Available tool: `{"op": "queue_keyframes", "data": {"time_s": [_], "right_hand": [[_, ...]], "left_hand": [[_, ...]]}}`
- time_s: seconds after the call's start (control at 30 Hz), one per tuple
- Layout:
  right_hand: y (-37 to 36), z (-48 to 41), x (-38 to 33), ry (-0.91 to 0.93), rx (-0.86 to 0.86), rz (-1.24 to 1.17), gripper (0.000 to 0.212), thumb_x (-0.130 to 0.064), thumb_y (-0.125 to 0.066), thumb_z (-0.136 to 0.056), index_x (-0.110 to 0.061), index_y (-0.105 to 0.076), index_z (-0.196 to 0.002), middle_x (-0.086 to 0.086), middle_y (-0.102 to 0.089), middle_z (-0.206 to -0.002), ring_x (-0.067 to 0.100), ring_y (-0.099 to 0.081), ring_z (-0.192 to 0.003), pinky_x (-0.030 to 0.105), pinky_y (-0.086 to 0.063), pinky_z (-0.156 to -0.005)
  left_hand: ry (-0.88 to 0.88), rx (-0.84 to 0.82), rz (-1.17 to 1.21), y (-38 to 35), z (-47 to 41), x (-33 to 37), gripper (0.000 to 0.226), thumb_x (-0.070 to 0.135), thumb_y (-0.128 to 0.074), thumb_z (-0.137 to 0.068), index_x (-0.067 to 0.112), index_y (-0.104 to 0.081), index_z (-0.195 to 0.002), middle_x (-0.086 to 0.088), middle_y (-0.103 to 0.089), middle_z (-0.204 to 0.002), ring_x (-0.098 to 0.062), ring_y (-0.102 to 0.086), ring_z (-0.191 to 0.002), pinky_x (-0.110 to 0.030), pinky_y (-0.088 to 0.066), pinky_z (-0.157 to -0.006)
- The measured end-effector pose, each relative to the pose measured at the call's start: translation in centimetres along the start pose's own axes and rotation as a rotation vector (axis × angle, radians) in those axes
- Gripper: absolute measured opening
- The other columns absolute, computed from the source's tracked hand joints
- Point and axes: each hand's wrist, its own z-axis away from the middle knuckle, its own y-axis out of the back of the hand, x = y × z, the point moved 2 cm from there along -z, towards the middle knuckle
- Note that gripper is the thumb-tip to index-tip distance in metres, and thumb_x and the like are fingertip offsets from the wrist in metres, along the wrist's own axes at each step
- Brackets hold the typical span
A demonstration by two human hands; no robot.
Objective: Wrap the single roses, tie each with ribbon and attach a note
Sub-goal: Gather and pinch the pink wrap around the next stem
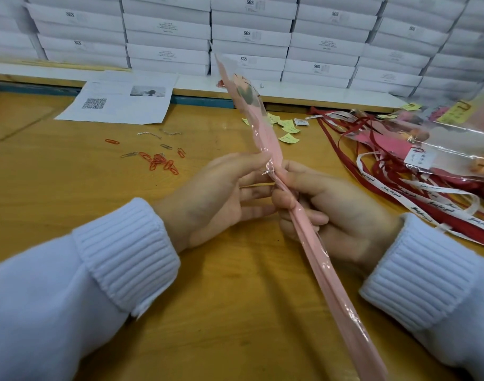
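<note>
A single rose in a pink and clear plastic sleeve [262, 133] stands tilted over the wooden table [70, 188], its top pointing away from me and its lower end running toward the bottom right. A green leaf shows through the sleeve near the top. My left hand [216, 199] pinches the gathered plastic at the neck of the sleeve, where a thin wire tie sticks out. My right hand [331, 210] grips the sleeve just below that, fingers curled round the stem part. Red and white printed ribbons [400, 188] lie to the right. Small yellow notes [287, 130] lie behind the rose.
Red and silver paper clips [161, 160] are scattered left of my hands. A printed sheet with a QR code [117, 100] lies at the back left. Wrapped roses with notes [441, 144] are piled at the right. White boxes [249, 34] are stacked along the back.
</note>
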Motion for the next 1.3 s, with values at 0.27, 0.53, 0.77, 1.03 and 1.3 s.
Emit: {"op": "queue_keyframes", "data": {"time_s": [0.27,0.53,0.77,1.03,1.3], "right_hand": [[-0.2,0.2,-0.1,-0.034,-0.056,-0.065,0.010,-0.017,-0.045,-0.085,-0.015,-0.048,-0.095,-0.001,-0.047,-0.049,0.001,-0.028,-0.024,0.016,-0.013,-0.037],[-0.1,0.0,0.1,-0.029,-0.058,-0.071,0.010,-0.019,-0.045,-0.086,-0.016,-0.052,-0.093,-0.002,-0.047,-0.049,0.001,-0.028,-0.025,0.015,-0.016,-0.036],[0.0,-0.1,0.2,-0.037,-0.005,-0.067,0.011,-0.019,-0.046,-0.085,-0.015,-0.052,-0.092,-0.002,-0.047,-0.049,0.002,-0.027,-0.025,0.014,-0.017,-0.035],[-0.1,0.1,0.0,-0.019,-0.005,-0.063,0.010,-0.017,-0.045,-0.082,-0.015,-0.050,-0.090,-0.002,-0.045,-0.048,0.002,-0.027,-0.025,0.014,-0.015,-0.036],[0.3,0.0,0.0,-0.021,-0.032,-0.072,0.014,-0.017,-0.045,-0.085,-0.014,-0.046,-0.099,-0.002,-0.045,-0.049,0.002,-0.027,-0.025,0.014,-0.018,-0.035]], "left_hand": [[-0.035,-0.130,-0.100,1.1,-0.2,-0.1,0.037,0.023,-0.067,-0.075,0.012,-0.064,-0.110,-0.004,-0.072,-0.097,-0.015,-0.067,-0.094,-0.035,-0.055,-0.088],[-0.038,-0.047,0.017,1.0,-0.3,0.1,0.048,0.012,-0.069,-0.066,0.004,-0.061,-0.113,-0.001,-0.070,-0.079,-0.004,-0.062,-0.064,-0.012,-0.051,-0.058],[-0.086,0.016,-0.098,1.3,-0.3,0.1,0.044,0.015,-0.070,-0.067,0.004,-0.064,-0.109,-0.005,-0.071,-0.078,-0.006,-0.064,-0.064,-0.014,-0.052,-0.058],[0.076,-0.021,-0.160,0.9,-0.2,-0.1,0.030,0.029,-0.067,-0.069,0.006,-0.066,-0.088,-0.002,-0.060,-0.067,-0.006,-0.053,-0.057,-0.013,-0.045,-0.047],[0.049,-0.032,-0.242,0.0,0.0,-0.1,0.026,0.017,-0.043,-0.095,0.009,-0.049,-0.071,-0.002,-0.043,-0.056,-0.010,-0.033,-0.047,-0.020,-0.024,-0.043]]}}
